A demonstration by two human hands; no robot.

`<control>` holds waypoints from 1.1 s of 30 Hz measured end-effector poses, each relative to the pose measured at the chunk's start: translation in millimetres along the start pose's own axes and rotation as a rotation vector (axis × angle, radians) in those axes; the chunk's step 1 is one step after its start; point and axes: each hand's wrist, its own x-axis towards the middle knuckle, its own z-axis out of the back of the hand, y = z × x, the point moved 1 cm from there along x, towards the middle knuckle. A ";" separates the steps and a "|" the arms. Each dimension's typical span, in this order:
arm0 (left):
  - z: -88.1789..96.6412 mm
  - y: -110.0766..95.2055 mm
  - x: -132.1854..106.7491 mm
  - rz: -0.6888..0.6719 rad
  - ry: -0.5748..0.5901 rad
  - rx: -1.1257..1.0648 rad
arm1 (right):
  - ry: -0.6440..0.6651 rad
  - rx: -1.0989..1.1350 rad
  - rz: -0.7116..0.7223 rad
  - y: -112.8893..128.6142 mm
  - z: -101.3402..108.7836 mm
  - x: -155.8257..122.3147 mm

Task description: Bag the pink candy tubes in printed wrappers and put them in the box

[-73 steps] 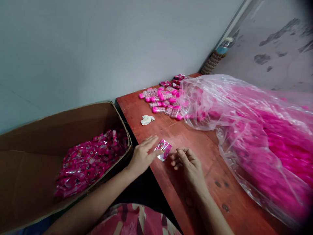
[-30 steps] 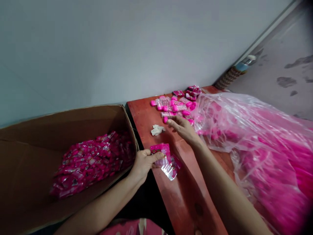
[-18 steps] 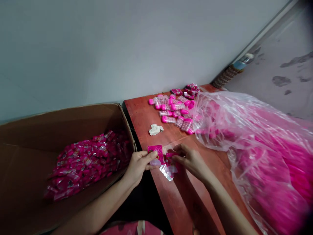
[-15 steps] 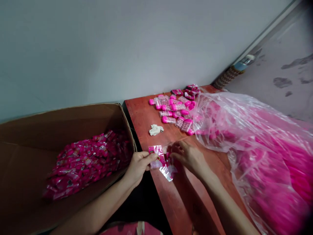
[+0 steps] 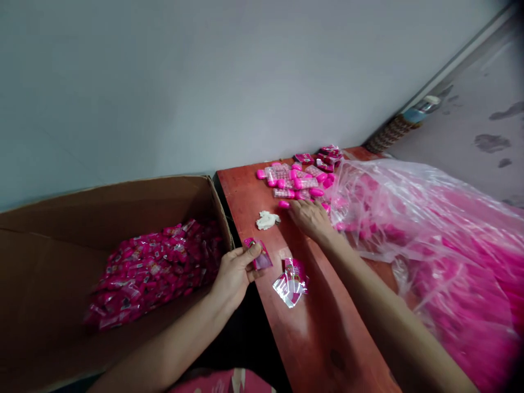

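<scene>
My left hand (image 5: 237, 267) is closed, thumb on top, on a small pink printed sachet (image 5: 262, 257) with a clear lower part, at the table's left edge. My right hand (image 5: 310, 217) reaches forward to the near side of the pile, fingers bent down over a small pink-capped bottle (image 5: 284, 204); its body is hidden under the fingers. Further clear bottles (image 5: 306, 183) with pink caps and pale pink beads lie behind it. Flat pink and silver sachets (image 5: 292, 281) rest on the table between my forearms.
A deep cardboard box (image 5: 216, 213) on the left holds many filled pink packets (image 5: 151, 267). A large clear plastic bag (image 5: 409, 180) of pink items covers the right of the red table (image 5: 282, 338). White crumpled scrap (image 5: 268, 220) and dark pink packets (image 5: 329, 155) lie on it; a wrapped post (image 5: 393, 131) stands behind.
My right hand has let go of the sachets, leaving them on the table, and moved forward to the bottles. My left hand keeps one sachet, now tilted. The view has shifted slightly.
</scene>
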 end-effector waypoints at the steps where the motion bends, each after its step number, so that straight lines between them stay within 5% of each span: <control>1: -1.7 -0.9 0.5 0.010 -0.013 -0.040 | -0.021 0.093 -0.040 4.1 5.3 -11.5; 6: -6.6 -0.4 5.1 0.046 -0.035 -0.165 | 0.044 1.070 -0.300 43.2 30.6 -95.0; 10: -10.1 6.6 6.2 0.042 -0.023 -0.196 | 0.100 1.419 -0.487 81.8 33.5 -148.7; 23: -25.6 26.2 -11.2 0.033 0.084 -0.125 | 0.020 1.532 -0.578 105.9 10.2 -171.5; 33: -27.7 22.8 -17.1 -0.018 0.373 0.187 | -0.015 1.577 -0.525 103.6 6.9 -171.7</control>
